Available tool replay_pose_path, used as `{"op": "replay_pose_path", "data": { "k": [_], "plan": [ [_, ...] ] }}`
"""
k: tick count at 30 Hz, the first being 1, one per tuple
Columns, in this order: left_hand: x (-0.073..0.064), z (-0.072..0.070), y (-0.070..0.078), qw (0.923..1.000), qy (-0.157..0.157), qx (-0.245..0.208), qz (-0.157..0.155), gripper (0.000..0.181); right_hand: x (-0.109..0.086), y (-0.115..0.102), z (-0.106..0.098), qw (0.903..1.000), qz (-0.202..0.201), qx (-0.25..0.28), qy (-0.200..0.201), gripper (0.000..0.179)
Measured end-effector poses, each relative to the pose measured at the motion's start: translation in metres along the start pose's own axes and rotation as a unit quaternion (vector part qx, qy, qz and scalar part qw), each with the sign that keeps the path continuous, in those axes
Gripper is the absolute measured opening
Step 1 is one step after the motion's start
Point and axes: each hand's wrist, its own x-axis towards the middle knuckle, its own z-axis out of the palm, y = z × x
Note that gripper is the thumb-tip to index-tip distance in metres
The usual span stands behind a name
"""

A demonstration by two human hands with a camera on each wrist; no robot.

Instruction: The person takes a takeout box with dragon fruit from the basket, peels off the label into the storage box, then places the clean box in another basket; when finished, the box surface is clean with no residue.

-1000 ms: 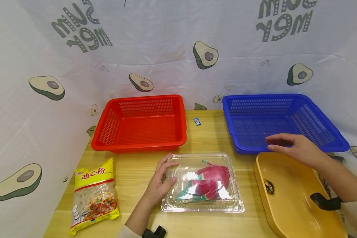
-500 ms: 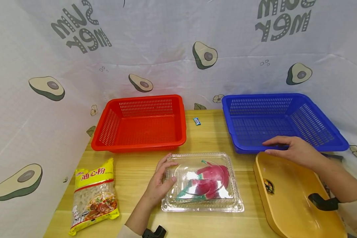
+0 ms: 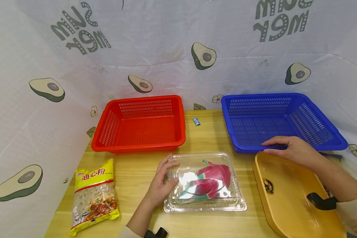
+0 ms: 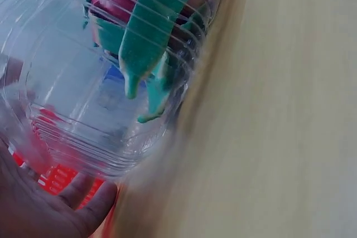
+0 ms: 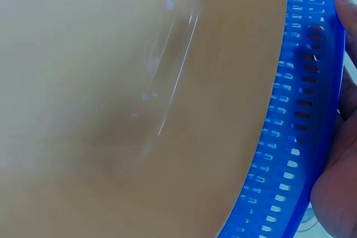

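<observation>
The left hand point(image 3: 161, 185) rests on the left side of a clear plastic clamshell box point(image 3: 208, 206), fingers spread along its edge and thumb on the lid. Inside the box lie pink things with green pointed parts point(image 3: 209, 180); their kind is unclear. In the left wrist view, fingertips point(image 4: 100, 204) touch the clear wall. At the right, the right hand point(image 3: 296, 152) pinches the front rim of a blue perforated basket point(image 3: 256, 147), index finger over it and thumb in front. The right wrist view shows the thumb point(image 5: 340, 193) against the blue rim.
A yellow tray point(image 3: 294, 198) stands below the right forearm, touching or close to the blue basket. A red basket point(image 3: 137, 145) stands at the back left. A bag of pasta point(image 3: 95, 198) lies front left. One small blue packet point(image 3: 196, 121) lies between the baskets.
The clear box has shifted slightly to the right with the left hand on it. The right hand has lowered a little and closed its fingers on the blue basket's rim.
</observation>
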Motion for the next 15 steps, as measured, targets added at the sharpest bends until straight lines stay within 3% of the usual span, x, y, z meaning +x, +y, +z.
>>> {"op": "replay_pose_path", "data": {
  "k": [2,7,9,15],
  "plan": [
    [0.000,0.003,0.001,0.9997,0.015,0.008,-0.018,0.063,0.000,0.000,0.000,1.0000,-0.002,-0.002,0.002,0.027],
    [-0.002,0.009,0.005,0.9929,0.043,-0.029,-0.107,0.096,-0.001,0.001,0.001,0.9999,-0.006,-0.006,0.006,0.027],
    [-0.003,0.012,0.007,0.9893,0.043,-0.054,-0.129,0.092,0.000,0.001,0.001,0.9999,-0.007,-0.008,0.007,0.027],
    [-0.007,0.019,0.021,0.9861,0.059,-0.082,-0.132,0.082,-0.001,-0.001,0.001,0.9999,-0.006,-0.012,0.003,0.031]
  ]
}}
